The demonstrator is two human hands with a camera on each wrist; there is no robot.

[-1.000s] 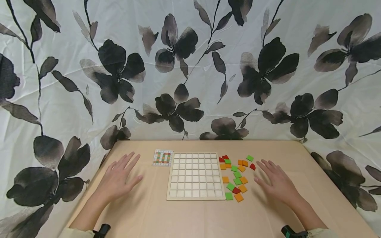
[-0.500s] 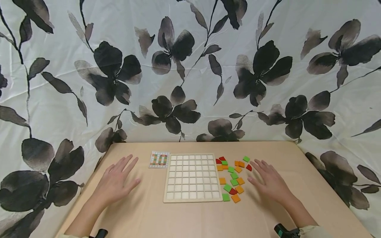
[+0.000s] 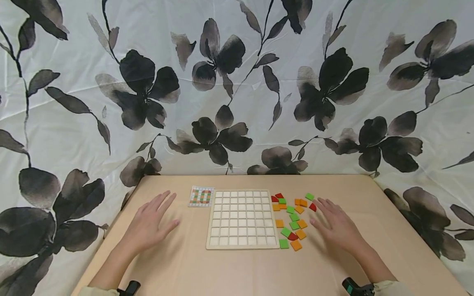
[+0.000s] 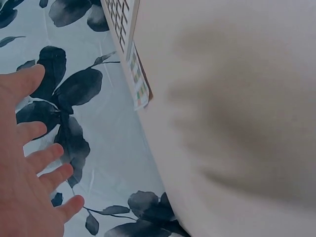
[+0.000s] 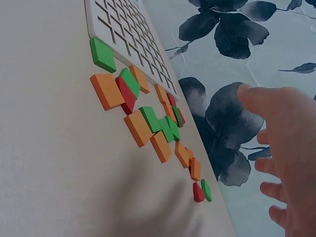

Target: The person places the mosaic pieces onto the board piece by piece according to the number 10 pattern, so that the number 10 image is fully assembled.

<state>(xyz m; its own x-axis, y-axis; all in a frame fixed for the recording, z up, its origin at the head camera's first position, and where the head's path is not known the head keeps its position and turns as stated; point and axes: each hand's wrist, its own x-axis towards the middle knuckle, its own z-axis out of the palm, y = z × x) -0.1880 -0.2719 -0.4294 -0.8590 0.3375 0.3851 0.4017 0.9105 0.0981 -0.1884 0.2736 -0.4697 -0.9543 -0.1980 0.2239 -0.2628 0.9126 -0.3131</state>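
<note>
L hand [image 3: 149, 224] is above the left part of the surface [image 3: 222, 271], grip released: fingers spread, thumb pointing twd the board [image 3: 244, 222]. R hand [image 3: 337, 224] is above the right part, grip also released, fingers spread, closest to a red pc [image 3: 312, 206] just off its fingertips. Each wrist view shows a soft shadow on the surface.

Board lies flat mid-surface btwn the hands, w/ rows of pale sq. cells. Card [image 3: 201, 196] w/ a printed grid of coloured sqs. is just beside the board's far left corner.

Loose tiles [image 3: 294, 217] in green, orange & red lie scattered right of the board, btwn it & R hand; some touch or nearly touch ea. other. Nearest are a green tile [image 3: 284, 243] by the board's near right corner & an orange tile [image 3: 296, 245] right of it.

White fabric [image 3: 274, 135] w/ dark flowers fills the bkgd past the surface's far edge.
</note>
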